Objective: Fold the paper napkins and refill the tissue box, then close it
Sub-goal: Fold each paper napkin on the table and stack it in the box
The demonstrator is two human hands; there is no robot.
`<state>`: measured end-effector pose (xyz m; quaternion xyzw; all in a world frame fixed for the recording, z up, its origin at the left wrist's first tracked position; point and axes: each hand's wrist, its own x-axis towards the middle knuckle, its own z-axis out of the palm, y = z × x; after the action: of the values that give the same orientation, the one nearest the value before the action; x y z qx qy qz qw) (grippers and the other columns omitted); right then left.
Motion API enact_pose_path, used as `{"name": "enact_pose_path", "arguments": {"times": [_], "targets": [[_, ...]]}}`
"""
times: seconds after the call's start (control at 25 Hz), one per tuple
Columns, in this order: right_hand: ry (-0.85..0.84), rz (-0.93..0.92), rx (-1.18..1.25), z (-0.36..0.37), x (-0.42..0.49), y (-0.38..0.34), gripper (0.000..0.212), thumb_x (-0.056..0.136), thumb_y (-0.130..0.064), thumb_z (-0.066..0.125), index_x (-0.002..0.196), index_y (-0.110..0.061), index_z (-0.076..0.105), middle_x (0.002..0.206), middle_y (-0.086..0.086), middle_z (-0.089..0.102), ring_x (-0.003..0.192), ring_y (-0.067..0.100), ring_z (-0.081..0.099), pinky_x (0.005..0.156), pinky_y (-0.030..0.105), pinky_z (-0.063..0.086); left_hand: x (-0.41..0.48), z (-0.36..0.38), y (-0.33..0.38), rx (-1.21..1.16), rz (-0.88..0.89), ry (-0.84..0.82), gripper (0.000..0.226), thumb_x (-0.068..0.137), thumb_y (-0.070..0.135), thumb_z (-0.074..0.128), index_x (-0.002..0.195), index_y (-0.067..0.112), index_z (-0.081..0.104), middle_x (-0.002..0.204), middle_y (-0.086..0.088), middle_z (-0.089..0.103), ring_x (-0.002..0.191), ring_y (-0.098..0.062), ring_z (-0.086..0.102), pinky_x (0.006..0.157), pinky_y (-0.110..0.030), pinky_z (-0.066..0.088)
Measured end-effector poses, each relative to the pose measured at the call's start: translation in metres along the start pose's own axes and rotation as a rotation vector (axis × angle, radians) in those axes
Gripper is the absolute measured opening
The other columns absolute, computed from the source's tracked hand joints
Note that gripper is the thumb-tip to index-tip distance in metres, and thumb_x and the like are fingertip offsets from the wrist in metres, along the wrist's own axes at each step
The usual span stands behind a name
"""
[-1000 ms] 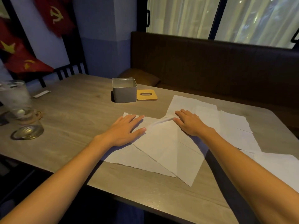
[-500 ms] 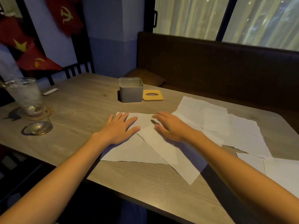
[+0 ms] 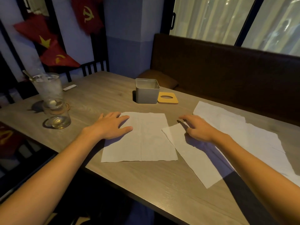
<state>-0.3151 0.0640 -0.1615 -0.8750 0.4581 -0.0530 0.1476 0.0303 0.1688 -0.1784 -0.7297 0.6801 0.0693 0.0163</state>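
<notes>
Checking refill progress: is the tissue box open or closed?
Open. The grey tissue box has no lid on; its yellow lid lies on the table beside it.

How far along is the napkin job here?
Done: only the lid is off, lying beside the open tissue box, which looks empty. In hand: the left hand presses one flat napkin; the right hand rests on a second sheet. Left: fold every napkin, including the loose pile, load the box, close it.

Tissue box (image 3: 146, 93) behind napkin (image 3: 146, 138); lid (image 3: 168, 98) right of box.
</notes>
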Motion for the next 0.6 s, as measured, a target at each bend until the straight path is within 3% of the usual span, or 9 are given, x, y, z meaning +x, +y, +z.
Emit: {"name": "enact_pose_path", "arguments": {"times": [0.16,0.4,0.48,0.6], "targets": [[0.105,-0.035,0.079,0.003,0.041,-0.051,0.039,0.1,-0.023,0.05,0.138,-0.015,0.051,0.144,0.006,0.052,0.125,0.024,0.051,0.106,0.039,0.045,0.012,-0.009,-0.013,-0.187,-0.026,0.139,0.06,0.1,0.06,0.037,0.154,0.032,0.032,0.159,-0.003,0.033,0.143,-0.029,0.034,0.114,-0.048,0.034],[-0.04,-0.022,-0.08,0.022,0.101,-0.086,0.059,0.087,-0.055,0.065,0.134,-0.022,0.055,0.135,0.004,0.058,0.114,0.023,0.056,0.097,0.042,0.052,0.026,-0.014,-0.033,-0.137,-0.053,0.015,0.064,0.096,0.059,0.052,0.152,0.032,0.036,0.153,-0.002,0.034,0.139,-0.029,0.033,0.111,-0.052,0.038],[-0.06,-0.001,-0.027,0.021,0.109,-0.09,0.059,0.085,-0.054,0.068,0.132,-0.02,0.056,0.132,0.003,0.06,0.11,0.021,0.057,0.094,0.036,0.053,0.026,-0.02,-0.042,-0.191,-0.048,0.025,0.054,0.093,0.053,0.061,0.141,0.031,0.049,0.141,-0.002,0.042,0.132,-0.027,0.039,0.106,-0.047,0.041],[-0.092,0.023,0.034,0.02,0.116,-0.095,0.058,0.086,-0.047,0.071,0.133,-0.017,0.054,0.131,0.005,0.059,0.108,0.021,0.056,0.087,0.028,0.047,0.028,-0.02,-0.056,-0.323,-0.029,0.032,0.02,0.09,0.041,0.07,0.103,0.031,0.058,0.117,0.002,0.052,0.11,-0.022,0.051,0.092,-0.038,0.046]]}}
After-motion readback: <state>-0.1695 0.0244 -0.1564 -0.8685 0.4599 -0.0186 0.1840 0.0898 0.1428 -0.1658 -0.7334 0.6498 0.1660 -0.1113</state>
